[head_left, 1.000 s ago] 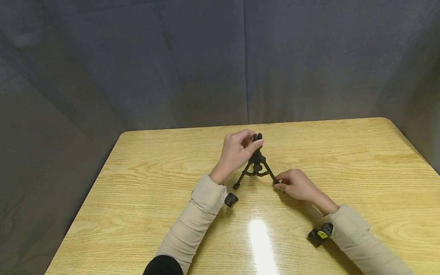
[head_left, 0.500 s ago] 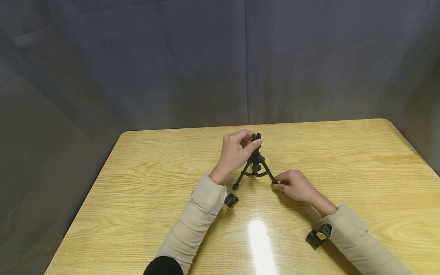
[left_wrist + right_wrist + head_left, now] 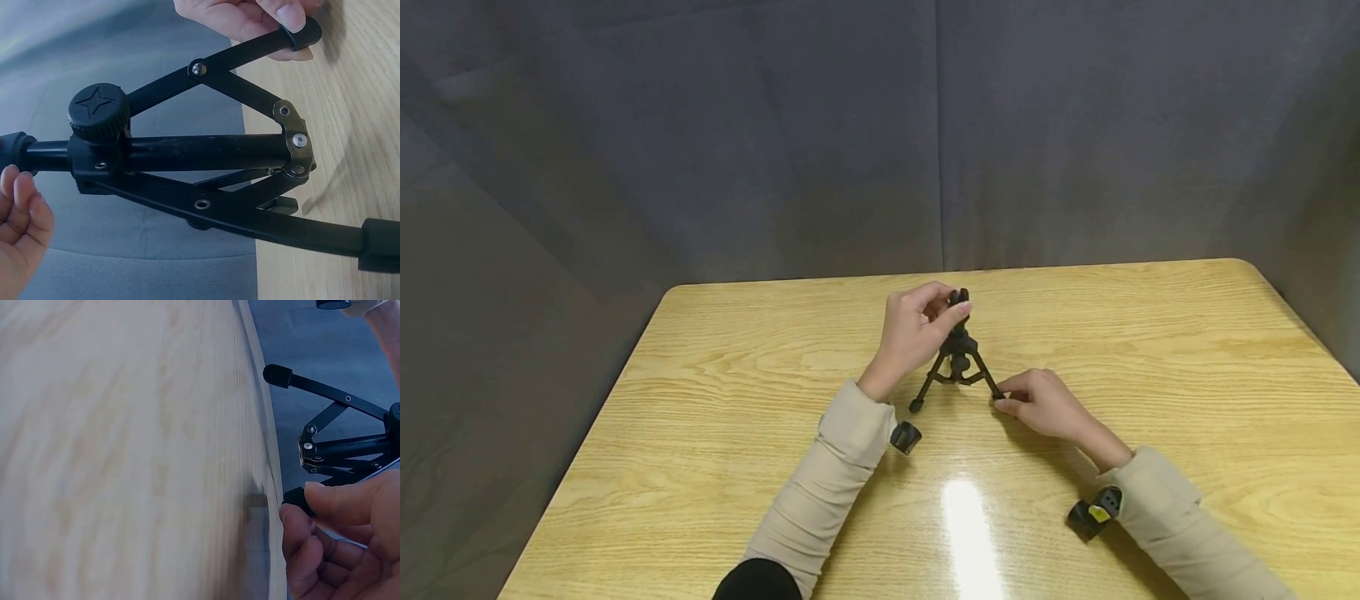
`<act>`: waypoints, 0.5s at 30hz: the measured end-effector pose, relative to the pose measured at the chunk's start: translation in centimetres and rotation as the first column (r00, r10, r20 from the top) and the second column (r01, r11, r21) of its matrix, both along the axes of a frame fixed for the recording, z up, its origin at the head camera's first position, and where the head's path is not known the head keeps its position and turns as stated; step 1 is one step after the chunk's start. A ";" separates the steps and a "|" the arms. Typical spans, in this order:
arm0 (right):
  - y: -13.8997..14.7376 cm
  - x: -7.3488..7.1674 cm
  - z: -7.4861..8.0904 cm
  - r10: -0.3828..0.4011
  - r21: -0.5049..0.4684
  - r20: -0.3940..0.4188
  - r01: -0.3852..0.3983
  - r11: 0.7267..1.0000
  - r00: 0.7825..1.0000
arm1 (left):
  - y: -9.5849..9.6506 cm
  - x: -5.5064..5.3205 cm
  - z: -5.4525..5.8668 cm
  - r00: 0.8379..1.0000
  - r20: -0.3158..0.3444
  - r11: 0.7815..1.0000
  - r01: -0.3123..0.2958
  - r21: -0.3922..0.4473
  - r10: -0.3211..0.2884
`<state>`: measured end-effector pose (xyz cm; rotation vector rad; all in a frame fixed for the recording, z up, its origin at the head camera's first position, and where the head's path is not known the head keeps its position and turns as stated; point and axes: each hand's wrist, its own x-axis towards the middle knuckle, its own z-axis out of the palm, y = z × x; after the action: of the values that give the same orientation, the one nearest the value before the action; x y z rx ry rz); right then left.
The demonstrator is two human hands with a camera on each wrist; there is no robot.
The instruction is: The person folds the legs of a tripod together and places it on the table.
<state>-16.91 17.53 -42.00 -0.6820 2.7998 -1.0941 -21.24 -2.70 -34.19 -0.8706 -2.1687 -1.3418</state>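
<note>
A small black tripod [image 3: 959,343] stands upright with its legs spread, toward the back of the wooden table. My left hand [image 3: 912,333] grips its top part between thumb and fingers. At the foot of the tripod's right leg, my right hand [image 3: 1043,404] pinches the rubber tip [image 3: 296,500] with thumb and forefinger. The left wrist view shows the round knob [image 3: 99,111] with a star on it, the centre column [image 3: 206,153] and the hinged braces. Only some fingertips of the left hand show there, at the left edge.
The wood-grain table [image 3: 737,400] spreads around the tripod, with a bright light reflection in front. A dark grey curtain [image 3: 805,142] hangs behind and at the sides. Black wrist cameras sit on both cuffs. A black round shape [image 3: 758,581] shows at the bottom edge.
Both hands keep their hold on the tripod. The right hand and the leg tip it pinches have shifted very slightly left; otherwise little differs.
</note>
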 end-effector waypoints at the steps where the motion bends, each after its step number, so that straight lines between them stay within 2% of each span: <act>1: 0.0 0.0 0.0 -0.003 0.001 0.001 0.003 1.000 1.000 | 0.0 0.0 0.0 1.000 -0.001 1.000 0.001 0.003 -0.001; 15: -0.3 0.0 0.0 -0.013 -0.012 -0.012 0.013 1.000 1.000 | -0.3 0.1 -0.1 0.999 -0.036 0.999 0.016 0.040 -0.014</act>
<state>-16.91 17.21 -41.97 -0.6745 2.8142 -1.1133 -21.13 -2.97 -34.29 -0.8906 -2.1045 -1.3623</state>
